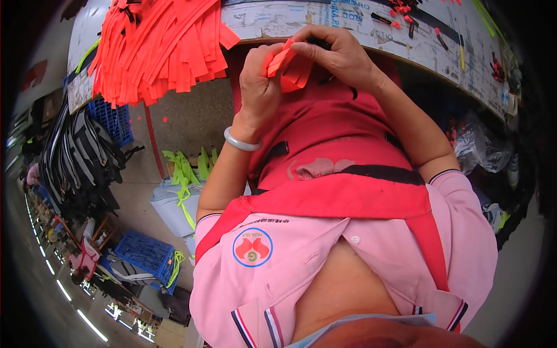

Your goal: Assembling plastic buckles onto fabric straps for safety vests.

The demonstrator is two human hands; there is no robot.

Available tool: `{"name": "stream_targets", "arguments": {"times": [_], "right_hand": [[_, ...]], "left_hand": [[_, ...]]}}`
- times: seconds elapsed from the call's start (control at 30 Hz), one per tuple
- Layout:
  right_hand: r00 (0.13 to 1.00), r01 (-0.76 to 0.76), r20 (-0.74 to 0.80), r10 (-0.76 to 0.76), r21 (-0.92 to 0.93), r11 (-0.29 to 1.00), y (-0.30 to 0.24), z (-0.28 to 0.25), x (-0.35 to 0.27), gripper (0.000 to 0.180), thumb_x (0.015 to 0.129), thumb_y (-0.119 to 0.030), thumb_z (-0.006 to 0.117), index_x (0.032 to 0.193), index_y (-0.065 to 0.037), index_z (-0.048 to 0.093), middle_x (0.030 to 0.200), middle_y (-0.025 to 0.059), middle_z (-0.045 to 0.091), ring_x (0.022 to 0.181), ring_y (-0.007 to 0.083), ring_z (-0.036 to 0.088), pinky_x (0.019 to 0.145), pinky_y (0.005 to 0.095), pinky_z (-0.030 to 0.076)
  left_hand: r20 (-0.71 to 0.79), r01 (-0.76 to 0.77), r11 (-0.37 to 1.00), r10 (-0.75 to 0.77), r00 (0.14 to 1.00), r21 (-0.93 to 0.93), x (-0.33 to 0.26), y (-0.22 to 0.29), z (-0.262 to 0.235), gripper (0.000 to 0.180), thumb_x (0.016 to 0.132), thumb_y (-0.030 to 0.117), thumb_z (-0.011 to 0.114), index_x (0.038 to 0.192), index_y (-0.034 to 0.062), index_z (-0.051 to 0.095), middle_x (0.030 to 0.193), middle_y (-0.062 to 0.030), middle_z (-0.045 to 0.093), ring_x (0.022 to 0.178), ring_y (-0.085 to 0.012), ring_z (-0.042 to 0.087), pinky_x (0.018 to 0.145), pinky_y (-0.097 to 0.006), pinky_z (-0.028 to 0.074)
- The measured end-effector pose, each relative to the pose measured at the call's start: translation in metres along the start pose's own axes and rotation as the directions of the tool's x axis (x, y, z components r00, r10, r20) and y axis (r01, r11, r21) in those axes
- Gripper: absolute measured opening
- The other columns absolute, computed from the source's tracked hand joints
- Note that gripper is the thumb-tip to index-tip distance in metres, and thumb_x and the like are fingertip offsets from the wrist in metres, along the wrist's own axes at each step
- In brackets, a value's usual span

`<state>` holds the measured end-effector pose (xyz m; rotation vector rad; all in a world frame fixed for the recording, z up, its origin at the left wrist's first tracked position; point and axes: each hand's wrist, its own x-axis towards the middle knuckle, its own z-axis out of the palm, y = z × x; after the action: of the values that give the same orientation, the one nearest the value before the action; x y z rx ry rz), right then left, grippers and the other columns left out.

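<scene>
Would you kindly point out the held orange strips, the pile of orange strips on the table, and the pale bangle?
Held orange strips (297, 74): head view, on their fanned lower part.
Pile of orange strips (162, 49): head view, on the heap's middle.
Pale bangle (240, 144): head view, on its visible band.

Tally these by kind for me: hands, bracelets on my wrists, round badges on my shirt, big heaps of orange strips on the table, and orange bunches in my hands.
Hands: 2, the left hand and right hand
White bracelet: 1
Round badge: 1
Heap of orange strips: 1
Orange bunch: 1
Total: 6
</scene>
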<state>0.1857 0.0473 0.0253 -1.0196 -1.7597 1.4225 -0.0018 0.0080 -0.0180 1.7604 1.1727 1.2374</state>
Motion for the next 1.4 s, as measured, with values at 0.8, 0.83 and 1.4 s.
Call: {"name": "stream_targets", "arguments": {"times": [0.8,0.83,1.4], "right_hand": [[0.881,-0.462,0.069,0.468,0.331,0.823,0.045,0.016,-0.018,0.026,0.092,-0.030,0.057,0.082,-0.007,0.060,0.065,-0.0038,0.051,0.058,0.0045,0.046,0.051,0.0214,0.038],[0.880,-0.464,0.068,0.470,0.332,0.822,0.044,0.017,-0.016,0.026,0.092,-0.030,0.057,0.082,-0.007,0.060,0.065,-0.0038,0.051,0.058,0.0045,0.046,0.051,0.0214,0.038],[0.727,-0.677,0.499,0.473,0.635,0.371,0.049,0.010,-0.033,0.042,0.094,-0.045,0.051,0.090,-0.003,0.055,0.065,-0.0029,0.052,0.038,0.0013,0.031,0.034,0.0179,0.020]], "left_hand": [[0.267,0.491,0.724,-0.412,0.871,-0.485,-0.003,0.010,0.004,0.015,0.086,0.008,0.066,0.098,-0.0009,0.063,0.081,-0.0009,0.065,0.072,-0.0060,0.057,0.064,-0.021,0.047],[0.311,0.543,0.715,-0.446,0.839,-0.440,-0.007,0.010,0.002,0.017,0.086,0.007,0.067,0.101,-0.0010,0.064,0.082,-0.0014,0.065,0.073,-0.0065,0.058,0.065,-0.021,0.047],[0.162,0.565,0.628,-0.581,0.798,-0.535,-0.016,0.019,-0.010,0.014,0.085,0.008,0.068,0.097,0.0000,0.069,0.074,0.0023,0.065,0.054,0.0008,0.043,0.047,-0.016,0.029]]}}
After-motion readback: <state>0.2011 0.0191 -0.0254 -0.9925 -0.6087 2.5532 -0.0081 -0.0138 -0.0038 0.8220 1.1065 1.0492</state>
